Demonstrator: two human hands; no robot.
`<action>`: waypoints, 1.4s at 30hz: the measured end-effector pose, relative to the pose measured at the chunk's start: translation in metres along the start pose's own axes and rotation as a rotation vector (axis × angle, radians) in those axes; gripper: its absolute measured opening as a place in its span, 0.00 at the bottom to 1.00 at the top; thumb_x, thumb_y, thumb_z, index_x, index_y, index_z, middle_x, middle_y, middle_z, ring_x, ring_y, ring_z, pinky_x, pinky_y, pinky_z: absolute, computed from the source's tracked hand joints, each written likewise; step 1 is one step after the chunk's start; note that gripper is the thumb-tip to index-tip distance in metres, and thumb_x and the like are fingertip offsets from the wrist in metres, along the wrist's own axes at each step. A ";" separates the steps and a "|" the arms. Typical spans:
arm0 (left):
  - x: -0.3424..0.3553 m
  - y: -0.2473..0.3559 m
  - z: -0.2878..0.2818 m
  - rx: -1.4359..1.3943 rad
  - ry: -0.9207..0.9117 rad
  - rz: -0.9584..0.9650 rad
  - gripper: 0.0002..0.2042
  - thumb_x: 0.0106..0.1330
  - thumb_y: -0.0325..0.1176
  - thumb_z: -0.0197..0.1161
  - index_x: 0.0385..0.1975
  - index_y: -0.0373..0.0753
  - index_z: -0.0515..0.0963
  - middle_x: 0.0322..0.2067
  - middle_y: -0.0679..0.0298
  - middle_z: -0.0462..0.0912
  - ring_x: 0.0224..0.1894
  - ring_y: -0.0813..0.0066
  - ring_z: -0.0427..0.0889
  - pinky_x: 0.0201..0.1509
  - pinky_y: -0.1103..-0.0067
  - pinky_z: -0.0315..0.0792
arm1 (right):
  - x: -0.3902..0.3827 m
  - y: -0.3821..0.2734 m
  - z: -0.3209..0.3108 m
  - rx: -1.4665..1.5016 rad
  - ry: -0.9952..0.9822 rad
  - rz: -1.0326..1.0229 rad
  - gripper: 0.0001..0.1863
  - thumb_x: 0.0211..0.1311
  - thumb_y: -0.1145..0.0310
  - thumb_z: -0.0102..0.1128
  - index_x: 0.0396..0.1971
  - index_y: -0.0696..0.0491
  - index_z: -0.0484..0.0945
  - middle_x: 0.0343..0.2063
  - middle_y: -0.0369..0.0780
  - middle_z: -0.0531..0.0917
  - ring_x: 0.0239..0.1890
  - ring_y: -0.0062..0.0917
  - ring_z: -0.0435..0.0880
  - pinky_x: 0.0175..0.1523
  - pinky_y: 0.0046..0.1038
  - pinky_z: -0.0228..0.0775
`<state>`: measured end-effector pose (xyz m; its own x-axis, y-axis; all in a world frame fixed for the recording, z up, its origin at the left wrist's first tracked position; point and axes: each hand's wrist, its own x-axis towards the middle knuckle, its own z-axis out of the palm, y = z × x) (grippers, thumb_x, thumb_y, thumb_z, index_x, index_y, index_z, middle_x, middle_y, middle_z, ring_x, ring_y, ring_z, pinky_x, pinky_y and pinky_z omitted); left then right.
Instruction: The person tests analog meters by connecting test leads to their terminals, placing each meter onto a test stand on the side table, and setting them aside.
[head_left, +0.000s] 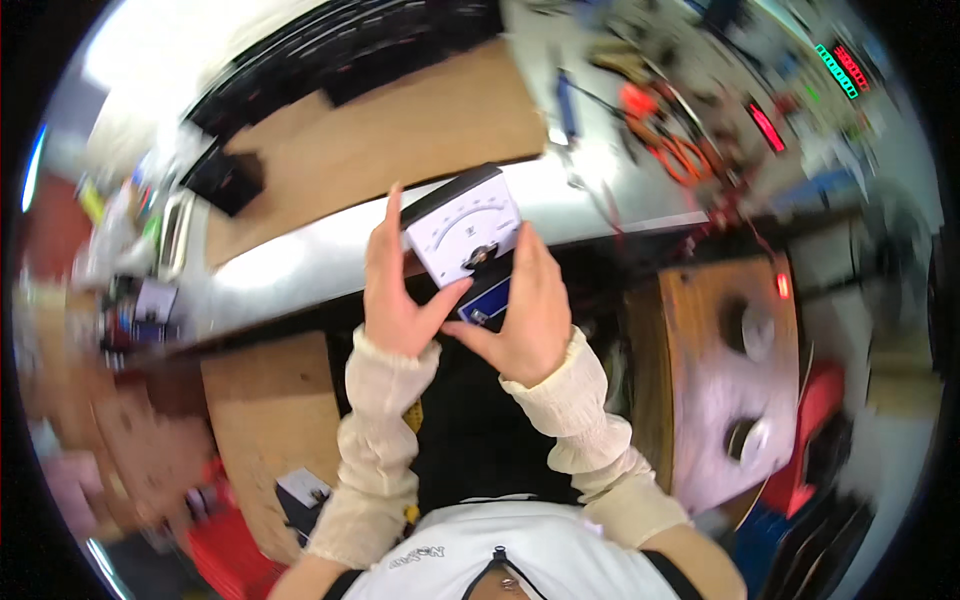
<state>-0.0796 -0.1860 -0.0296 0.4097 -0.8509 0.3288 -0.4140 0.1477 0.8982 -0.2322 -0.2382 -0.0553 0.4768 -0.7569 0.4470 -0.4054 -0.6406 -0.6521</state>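
Note:
An analog panel meter (pixel 462 228) with a white dial, a curved scale, a black case and a blue lower strip is held up near the bench's front edge. My left hand (pixel 395 285) grips its left side, thumb across the lower front. On its right side, my right hand (pixel 532 310) closes round the case with the thumb near the blue strip. The dial faces up toward me and sits tilted. The backs of both hands' fingers partly go behind the case, so their tips are hidden. Cream sleeves cover both forearms.
Brown board (pixel 400 130) covers part of the metal bench, with a row of black cases (pixel 350 60) behind. Orange-handled tools (pixel 680 155) and cables lie at the right. Another meter (pixel 303 490) rests on a wooden surface at lower left. A wooden stool (pixel 735 390) stands right.

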 end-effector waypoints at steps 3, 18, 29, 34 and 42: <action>-0.005 0.001 0.037 0.414 -0.117 0.349 0.47 0.48 0.28 0.77 0.71 0.32 0.59 0.60 0.45 0.69 0.59 0.46 0.70 0.62 0.62 0.65 | -0.027 0.042 -0.005 0.107 0.189 0.033 0.64 0.36 0.62 0.78 0.69 0.71 0.46 0.60 0.62 0.67 0.59 0.55 0.70 0.64 0.45 0.63; -0.022 0.015 0.069 0.229 -0.770 0.344 0.35 0.58 0.23 0.67 0.68 0.36 0.65 0.57 0.50 0.76 0.60 0.54 0.74 0.66 0.68 0.66 | -0.253 0.167 -0.231 -0.890 0.829 1.448 0.62 0.37 0.41 0.76 0.69 0.60 0.56 0.56 0.56 0.73 0.56 0.48 0.77 0.60 0.46 0.70; -0.031 0.022 0.071 0.293 -0.991 0.320 0.35 0.57 0.23 0.69 0.67 0.38 0.66 0.53 0.51 0.77 0.56 0.54 0.77 0.62 0.69 0.69 | -0.250 0.177 -0.226 -0.934 0.878 1.412 0.64 0.36 0.43 0.77 0.72 0.53 0.52 0.56 0.55 0.74 0.57 0.49 0.76 0.62 0.47 0.68; -0.026 0.024 0.065 0.366 -1.079 0.312 0.35 0.57 0.24 0.70 0.67 0.38 0.66 0.53 0.51 0.78 0.55 0.54 0.78 0.61 0.69 0.71 | -0.252 0.179 -0.225 -0.973 0.888 1.419 0.64 0.35 0.42 0.77 0.71 0.58 0.55 0.58 0.55 0.73 0.58 0.48 0.75 0.63 0.46 0.68; -0.018 0.018 0.056 0.378 -1.106 0.275 0.34 0.59 0.26 0.70 0.67 0.37 0.66 0.53 0.51 0.78 0.56 0.55 0.78 0.60 0.69 0.71 | -0.256 0.179 -0.230 -1.017 0.879 1.387 0.62 0.35 0.42 0.78 0.68 0.60 0.58 0.58 0.54 0.72 0.59 0.48 0.74 0.62 0.45 0.68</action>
<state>-0.1402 -0.1961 -0.0353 -0.5733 -0.8133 -0.0992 -0.6663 0.3923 0.6342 -0.6057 -0.1886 -0.1455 -0.8615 -0.3607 0.3574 -0.4847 0.7939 -0.3670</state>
